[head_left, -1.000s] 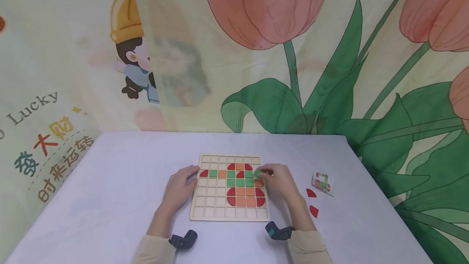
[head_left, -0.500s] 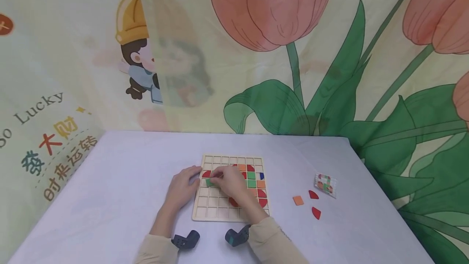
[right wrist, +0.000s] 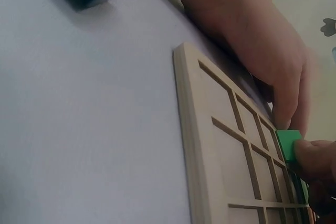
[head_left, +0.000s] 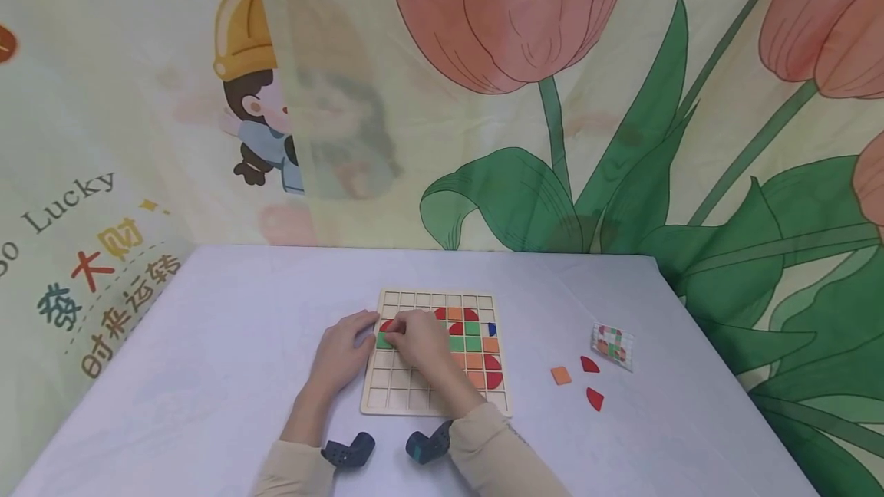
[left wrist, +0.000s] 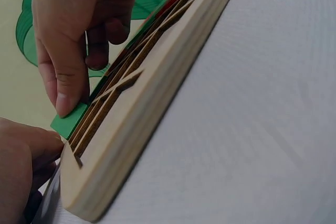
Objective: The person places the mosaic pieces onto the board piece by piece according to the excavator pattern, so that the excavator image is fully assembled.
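Observation:
A wooden grid board (head_left: 400, 402) lies flat on the table, with red, orange and green tiles in some of its cells. My right hand (head_left: 423, 340) reaches over it and pinches a green square tile (head_left: 384, 342) between thumb and finger at the leftmost column, just below a red piece. The left wrist view shows this tile (left wrist: 68, 123) tilted slightly at the board's edge under the fingertips. My left hand (head_left: 342, 350) touches the board's left edge with its fingers. The right hand and forearm hide several middle cells.
Right of the board lie an orange square tile (head_left: 561, 376), a red quarter-round piece (head_left: 590, 364) and another red piece (head_left: 595, 399). Behind them sits a small pattern-printed packet (head_left: 611, 347). A blue piece (head_left: 492, 330) is in the board's right column. A printed curtain hangs behind the table.
My right hand has moved from the board's right side across to its left column with a green tile. The orange tile and blue piece have come into view. The left hand stays at the edge.

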`<state>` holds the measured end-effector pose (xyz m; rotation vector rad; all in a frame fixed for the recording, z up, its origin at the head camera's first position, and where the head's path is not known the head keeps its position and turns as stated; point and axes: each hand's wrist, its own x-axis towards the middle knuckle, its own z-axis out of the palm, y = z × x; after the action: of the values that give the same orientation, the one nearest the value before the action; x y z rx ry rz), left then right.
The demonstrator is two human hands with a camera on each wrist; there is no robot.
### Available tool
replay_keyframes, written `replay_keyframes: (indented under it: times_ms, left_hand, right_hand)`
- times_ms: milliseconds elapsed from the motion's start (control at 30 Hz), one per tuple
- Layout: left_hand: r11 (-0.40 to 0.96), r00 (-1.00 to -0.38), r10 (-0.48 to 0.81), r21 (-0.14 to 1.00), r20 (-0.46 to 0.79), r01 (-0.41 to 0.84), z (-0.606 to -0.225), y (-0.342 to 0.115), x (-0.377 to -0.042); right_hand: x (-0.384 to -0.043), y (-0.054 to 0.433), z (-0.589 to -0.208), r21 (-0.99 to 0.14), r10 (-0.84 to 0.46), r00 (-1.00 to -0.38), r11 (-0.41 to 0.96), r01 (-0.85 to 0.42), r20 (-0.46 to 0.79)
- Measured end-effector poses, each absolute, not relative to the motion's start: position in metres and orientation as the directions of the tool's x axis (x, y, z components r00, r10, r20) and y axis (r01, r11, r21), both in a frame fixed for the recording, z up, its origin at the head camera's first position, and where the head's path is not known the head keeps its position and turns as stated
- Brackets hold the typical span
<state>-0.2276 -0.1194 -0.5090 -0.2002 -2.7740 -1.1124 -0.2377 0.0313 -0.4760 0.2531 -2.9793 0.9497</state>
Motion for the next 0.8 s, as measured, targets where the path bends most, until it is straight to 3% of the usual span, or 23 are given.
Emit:
replay_keyframes:
  times_ms: [500, 667, 800]
  left_hand:
    - [0.722, -0.979, 0.071, 0.667, 0.191, 0.183, -0.507, -0.118, -0.228]
    - [0.730, -0.979, 0.067, 0.659, 0.193, 0.180, -0.507, -0.120, -0.228]
    - [0.725, -0.981, 0.064, 0.668, 0.183, 0.172, -0.507, -0.119, -0.226]
  right_hand:
    - [-0.237, 0.021, -0.474, -0.326, -0.177, -0.981, 0.925, -0.195, 0.082]
    - [-0.235, 0.035, -0.476, -0.380, -0.191, -0.976, 0.900, -0.215, 0.101]
    - [-0.228, 0.074, -0.468, -0.459, -0.211, -0.976, 0.862, -0.214, 0.058]
